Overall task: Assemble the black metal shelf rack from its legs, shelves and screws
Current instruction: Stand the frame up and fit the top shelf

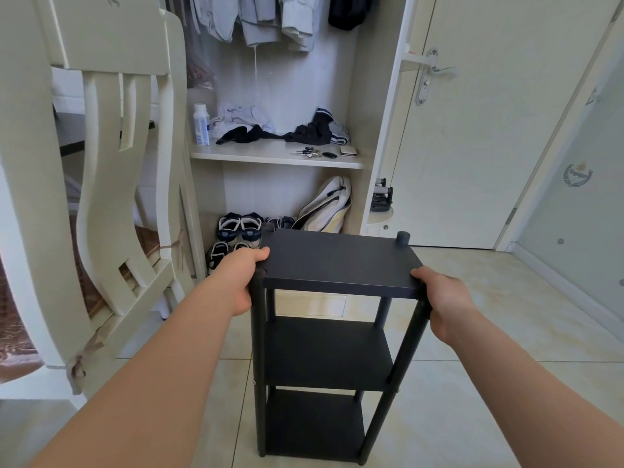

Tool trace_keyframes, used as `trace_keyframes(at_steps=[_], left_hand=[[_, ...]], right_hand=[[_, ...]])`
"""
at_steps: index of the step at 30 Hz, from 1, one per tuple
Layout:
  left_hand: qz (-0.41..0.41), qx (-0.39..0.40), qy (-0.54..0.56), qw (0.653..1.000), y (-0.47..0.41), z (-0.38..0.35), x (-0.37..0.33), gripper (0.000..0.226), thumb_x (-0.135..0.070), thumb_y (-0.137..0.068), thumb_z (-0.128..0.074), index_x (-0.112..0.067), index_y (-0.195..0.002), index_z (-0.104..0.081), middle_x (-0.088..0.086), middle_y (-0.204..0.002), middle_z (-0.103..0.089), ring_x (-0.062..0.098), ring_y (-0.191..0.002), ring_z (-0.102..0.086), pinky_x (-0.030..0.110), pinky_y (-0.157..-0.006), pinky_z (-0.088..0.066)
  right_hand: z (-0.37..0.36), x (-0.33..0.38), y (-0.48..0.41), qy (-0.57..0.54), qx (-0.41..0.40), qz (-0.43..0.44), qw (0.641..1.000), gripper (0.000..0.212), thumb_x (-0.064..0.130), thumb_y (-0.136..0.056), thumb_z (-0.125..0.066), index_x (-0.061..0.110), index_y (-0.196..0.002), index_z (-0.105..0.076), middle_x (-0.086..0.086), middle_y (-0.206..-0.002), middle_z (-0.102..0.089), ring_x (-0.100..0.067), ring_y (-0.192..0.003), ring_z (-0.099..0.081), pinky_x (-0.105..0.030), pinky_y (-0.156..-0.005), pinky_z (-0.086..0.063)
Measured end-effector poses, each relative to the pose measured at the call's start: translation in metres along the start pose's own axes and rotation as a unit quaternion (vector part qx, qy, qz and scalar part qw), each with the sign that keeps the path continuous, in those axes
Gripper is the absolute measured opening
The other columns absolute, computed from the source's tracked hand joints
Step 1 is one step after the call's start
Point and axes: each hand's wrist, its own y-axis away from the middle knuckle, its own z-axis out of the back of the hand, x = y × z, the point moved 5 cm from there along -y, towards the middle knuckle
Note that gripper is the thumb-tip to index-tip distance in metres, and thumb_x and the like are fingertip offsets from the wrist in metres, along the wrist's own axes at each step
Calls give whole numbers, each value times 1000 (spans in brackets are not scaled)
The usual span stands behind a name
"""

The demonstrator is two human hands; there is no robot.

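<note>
And the black shelf rack (327, 349) stands upright on the tiled floor (472, 383), three shelves on four legs, right in front of the open wardrobe (277, 155). By the look of it, it's all but assembled. Both hands are on the top shelf (337, 261) — one at each near corner, likely to steady it, test it for wobble or shift it into place. The left hand (243, 282) grips the near-left corner, thumb on top, fingers curled round the edge out of sight. The right hand (445, 305) grips the near-right corner at the leg — thumb on top too. Both forearms reach straight forward.
</note>
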Motion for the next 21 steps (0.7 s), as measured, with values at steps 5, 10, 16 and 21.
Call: trace_keyframes(at_steps=[5,10,16,21], left_hand=[[16,13,-1,1000,4,-2,-2,10,-18,-100,-58,-12,-101,-65,0,-72,-76,13,-58,-72,23,-48,-53],[18,17,4,1000,5,-2,-3,10,-17,-100,-58,-10,-99,-65,1,-70,-75,14,-55,-72,22,-41,-51],[2,8,23,1000,6,0,6,14,-25,-98,-61,-13,-104,-65,-1,-73,-76,13,-58,-72,21,-40,-49],[-12,21,43,999,5,3,12,23,-29,-94,-64,-15,-112,-67,0,-92,-78,16,-77,-75,26,-57,-54]], right_hand=[[-1,0,-1,6,0,7,1000,20,21,-93,-65,11,-77,-58,-2,-75,-52,-19,-69,-44,-32,-61,-36],[-1,0,-1,11,-1,13,1000,23,21,-93,-64,11,-74,-58,-2,-74,-52,-19,-69,-43,-32,-61,-35],[-1,-1,0,24,13,22,999,20,23,-95,-63,10,-79,-66,-1,-75,-56,-20,-72,-45,-34,-64,-38],[0,-3,2,27,26,34,999,20,24,-96,-61,11,-82,-68,1,-74,-57,-19,-72,-45,-34,-66,-38]])
